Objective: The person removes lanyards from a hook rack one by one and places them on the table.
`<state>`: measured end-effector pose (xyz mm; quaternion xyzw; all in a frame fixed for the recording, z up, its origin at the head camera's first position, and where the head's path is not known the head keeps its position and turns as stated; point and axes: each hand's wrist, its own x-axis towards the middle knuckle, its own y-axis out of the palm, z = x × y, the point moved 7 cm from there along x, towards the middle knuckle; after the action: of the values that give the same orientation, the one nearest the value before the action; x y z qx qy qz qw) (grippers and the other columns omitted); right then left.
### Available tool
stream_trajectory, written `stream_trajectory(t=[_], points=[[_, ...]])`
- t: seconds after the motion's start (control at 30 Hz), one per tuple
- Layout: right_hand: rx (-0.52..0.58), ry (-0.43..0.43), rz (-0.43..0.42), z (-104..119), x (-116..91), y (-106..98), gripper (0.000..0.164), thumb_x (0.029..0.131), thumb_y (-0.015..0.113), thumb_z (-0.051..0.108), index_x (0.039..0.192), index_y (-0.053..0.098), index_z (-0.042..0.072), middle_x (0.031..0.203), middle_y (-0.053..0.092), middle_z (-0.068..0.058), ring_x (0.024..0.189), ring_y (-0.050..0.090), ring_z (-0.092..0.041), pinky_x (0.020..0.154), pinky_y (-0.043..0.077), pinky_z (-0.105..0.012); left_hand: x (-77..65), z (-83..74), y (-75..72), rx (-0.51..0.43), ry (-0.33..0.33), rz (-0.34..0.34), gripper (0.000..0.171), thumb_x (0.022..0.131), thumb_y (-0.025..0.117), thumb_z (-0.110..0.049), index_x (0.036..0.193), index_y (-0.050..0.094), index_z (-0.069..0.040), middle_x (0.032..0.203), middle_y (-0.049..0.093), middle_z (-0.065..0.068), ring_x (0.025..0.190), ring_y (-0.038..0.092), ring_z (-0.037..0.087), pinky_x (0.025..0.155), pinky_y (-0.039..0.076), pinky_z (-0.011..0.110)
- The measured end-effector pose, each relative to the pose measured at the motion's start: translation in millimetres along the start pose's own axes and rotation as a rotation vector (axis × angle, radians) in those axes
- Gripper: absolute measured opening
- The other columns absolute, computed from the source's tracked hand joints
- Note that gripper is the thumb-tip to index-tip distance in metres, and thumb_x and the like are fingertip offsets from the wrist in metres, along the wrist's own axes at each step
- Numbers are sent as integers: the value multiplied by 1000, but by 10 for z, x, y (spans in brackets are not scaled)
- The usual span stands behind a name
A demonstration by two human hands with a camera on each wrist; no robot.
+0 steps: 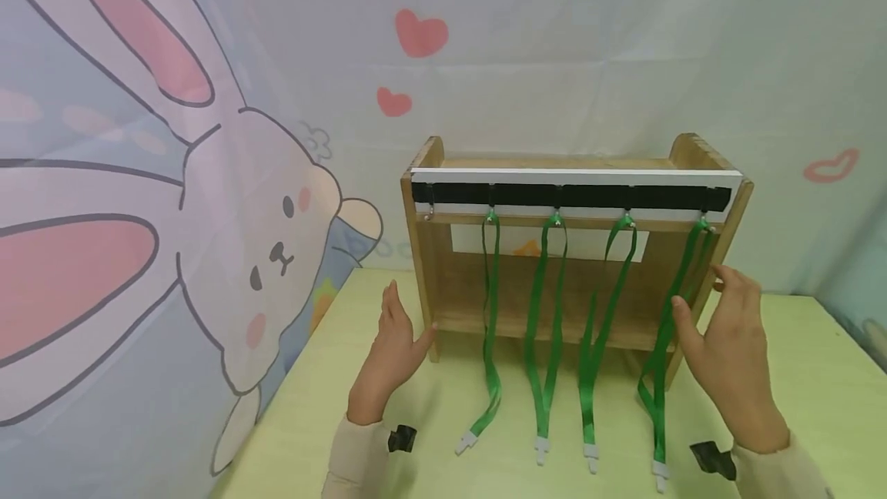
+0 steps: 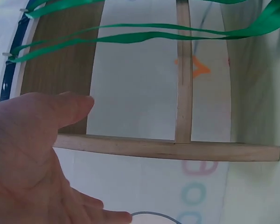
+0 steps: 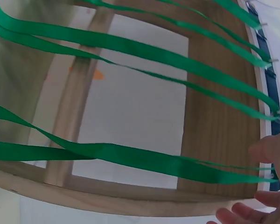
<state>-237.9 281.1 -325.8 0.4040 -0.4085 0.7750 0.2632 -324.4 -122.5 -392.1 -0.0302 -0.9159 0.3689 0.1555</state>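
A small wooden rack stands on the table, with a black band on a white strip along its upper front. Green lanyards hang from several small hooks there, their pale clips lying on the tabletop; the leftmost hook carries none. My left hand is beside the rack's left side, fingers extended and thumb apart, holding nothing. On the other side, my right hand is at the right panel near the rightmost lanyard, fingers loosely bent around nothing. Whether either hand touches the wood, I cannot tell.
The pale green tabletop extends to both sides of the rack. Behind it hangs a printed cloth with hearts and a large rabbit at the left. Dark wrist-mounted pieces sit by both cuffs.
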Motion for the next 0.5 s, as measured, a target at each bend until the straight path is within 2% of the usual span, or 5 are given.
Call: stream_trajectory(t=[0.03, 0.1, 0.27, 0.37, 0.5], points=[[7, 20, -6, -24, 23, -4, 57, 96, 64, 8, 139, 36, -17, 128, 40, -42, 105, 51, -52, 64, 44, -60, 39, 0, 8, -7, 5, -9, 93, 103, 60, -26, 156, -11, 6, 162, -7, 32, 147, 7, 53, 107, 31, 67], [12, 58, -17, -71, 62, -14, 58, 91, 68, -1, 138, 38, -17, 126, 43, -41, 103, 52, -51, 70, 43, -52, 116, -1, 33, -25, 1, -18, 94, 103, 60, -25, 157, -11, 5, 163, -7, 31, 147, 7, 53, 106, 31, 69], [21, 121, -57, -142, 138, -32, 54, 89, 73, 0, 134, 48, -16, 117, 50, -36, 93, 57, -47, 73, 36, -27, 294, -33, 82, -73, -14, -15, 92, 103, 59, -27, 157, -10, 2, 162, -1, 32, 145, 14, 56, 106, 32, 69], [32, 135, -96, -149, 187, -28, 48, 89, 75, 1, 129, 53, -15, 111, 55, -33, 86, 60, -44, 73, 34, -17, 385, -67, 61, -91, 15, -18, 88, 103, 58, -26, 158, -4, 4, 159, 8, 37, 141, 23, 58, 107, 32, 67], [37, 136, -131, -122, 230, 9, 40, 89, 75, -1, 121, 57, -15, 103, 60, -30, 79, 63, -41, 73, 33, -12, 440, -60, 14, -93, 65, -46, 79, 102, 59, -20, 156, 9, 8, 154, 26, 37, 138, 34, 53, 108, 34, 63]])
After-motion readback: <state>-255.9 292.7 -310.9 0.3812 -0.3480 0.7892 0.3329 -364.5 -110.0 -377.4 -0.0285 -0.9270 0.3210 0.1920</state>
